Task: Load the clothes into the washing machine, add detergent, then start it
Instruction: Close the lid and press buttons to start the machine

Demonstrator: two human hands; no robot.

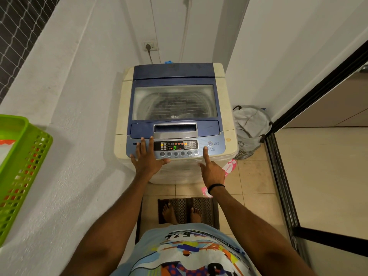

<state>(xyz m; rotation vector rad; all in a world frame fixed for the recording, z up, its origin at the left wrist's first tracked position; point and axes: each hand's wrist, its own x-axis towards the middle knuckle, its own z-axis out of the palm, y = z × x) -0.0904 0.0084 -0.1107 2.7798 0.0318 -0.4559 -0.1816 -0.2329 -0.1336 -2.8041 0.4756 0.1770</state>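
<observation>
- Left of the washing machine (173, 71), well apart from it, a green basket (22, 166) sits on a white ledge (59, 148); it plays no part in this step.
- On the left end of the machine's control panel (218, 151), the left hand (146, 156) lies flat with its fingers spread, holding nothing.
- At the middle of the panel the display (174, 147) shows a green 3. Behind it, dark clothes (173, 105) lie in the drum under the closed lid.
- At the right end of the panel, the right hand (212, 172) has its index finger straight on the start button (207, 148). Its other fingers are folded in and grip nothing.
- This looks like the last step. A press that is too light may not register. A slip to the power button (210, 144) just behind would switch the machine off. The left thumb, close to the row of small buttons (176, 153), could change the programme. Whether detergent is in cannot be told.
- Right of the machine, a grey laundry bag (249, 126) stands on the floor, with a pink packet (229, 166) near the front corner.
</observation>
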